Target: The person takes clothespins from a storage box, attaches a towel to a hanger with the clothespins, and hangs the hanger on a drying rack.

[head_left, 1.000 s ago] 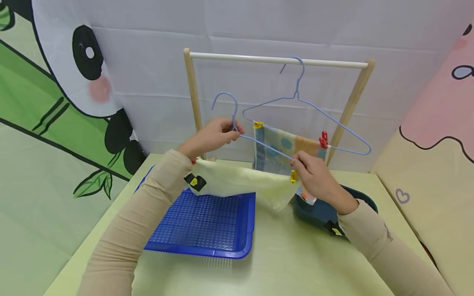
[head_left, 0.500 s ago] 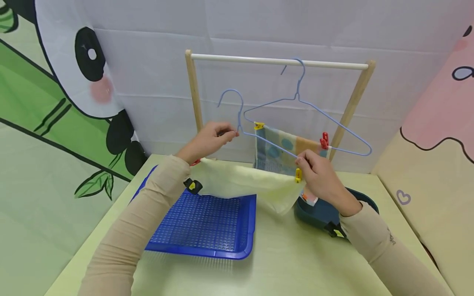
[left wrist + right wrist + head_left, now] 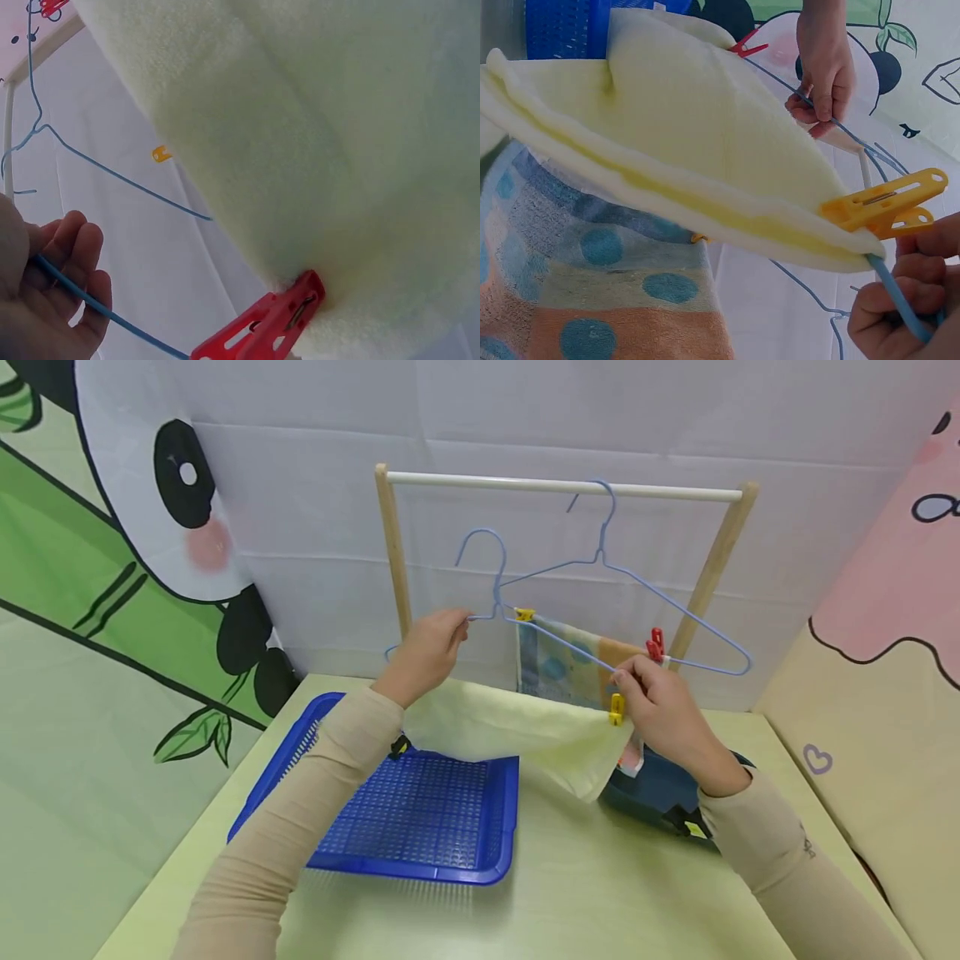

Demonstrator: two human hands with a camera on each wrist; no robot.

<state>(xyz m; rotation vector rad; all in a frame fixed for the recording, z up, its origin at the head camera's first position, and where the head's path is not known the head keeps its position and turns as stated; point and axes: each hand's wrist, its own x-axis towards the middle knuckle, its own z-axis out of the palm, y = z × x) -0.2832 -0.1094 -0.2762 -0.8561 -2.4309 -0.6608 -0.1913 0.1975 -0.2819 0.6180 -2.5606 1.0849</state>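
Note:
A blue wire hanger (image 3: pixel 558 639) is held up above the table between both hands. My left hand (image 3: pixel 431 656) grips its wire just left of the hook, fingers curled round it in the left wrist view. At the right end of the hanger my right hand (image 3: pixel 667 714) grips the wire. From the hanger's lower bar hangs a pale yellow towel (image 3: pixel 502 722). A yellow clothespin (image 3: pixel 617 710) pins it beside my right hand. A red clothespin (image 3: pixel 259 326) pins its other end, which my left arm hides in the head view.
Behind, a drying rack (image 3: pixel 517 483) bears a second blue hanger (image 3: pixel 678 603) with a patterned towel (image 3: pixel 555 668) pinned by yellow and red clothespins. A blue basket (image 3: pixel 420 870) stands below on the table; a dark teal bin (image 3: pixel 645 797) is by my right arm.
The hanger has moved right and its hook has risen. My left hand loosened from beside the hook, then took hold of the wire to its left. The right hand shifted slightly right, keeping its grip.

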